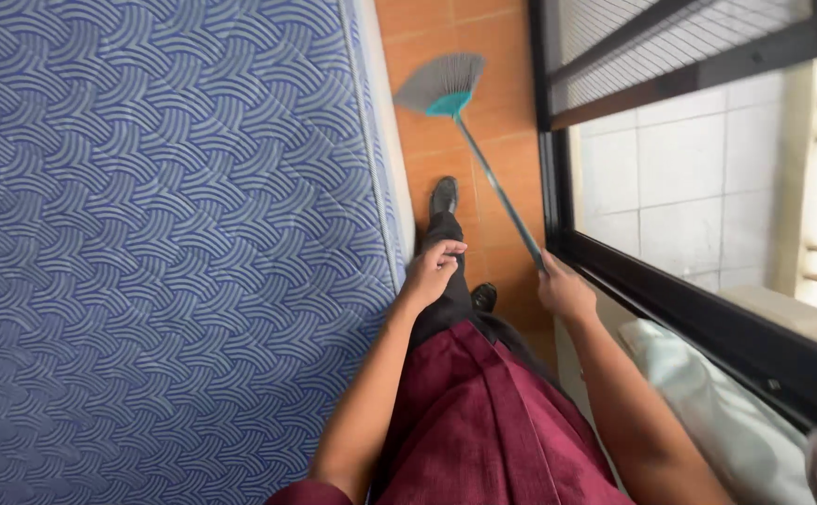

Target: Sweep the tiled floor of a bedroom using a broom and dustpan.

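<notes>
A mattress (165,252) with a blue and grey wave pattern fills the left half of the view, its pale piped edge running down beside a narrow strip of orange tiled floor (502,65). On the right, a dark-framed sliding window (689,290) runs along the strip, with a mesh screen panel above and white wall tiles showing through the glass. Below the frame, at the lower right, lies a pale green-white cushion or pillow (717,411).

The person stands in the gap between mattress and window, wearing a maroon garment (493,421) over dark trousers, with black shoes (443,194) on the tiles; one shoe is stepped forward, the other is just visible nearer the body.

The broom (446,89) reaches ahead along the floor strip. Its grey fan of bristles with a teal collar rests on the tiles well ahead of the front shoe, and its thin blue-grey handle slants back toward the window side.

The right hand (563,285) is closed around the upper end of the broom handle, close to the window frame. The left hand (435,266) holds nothing; its fingers are loosely curled together, and it hangs just beside the mattress edge, above the trouser leg.
</notes>
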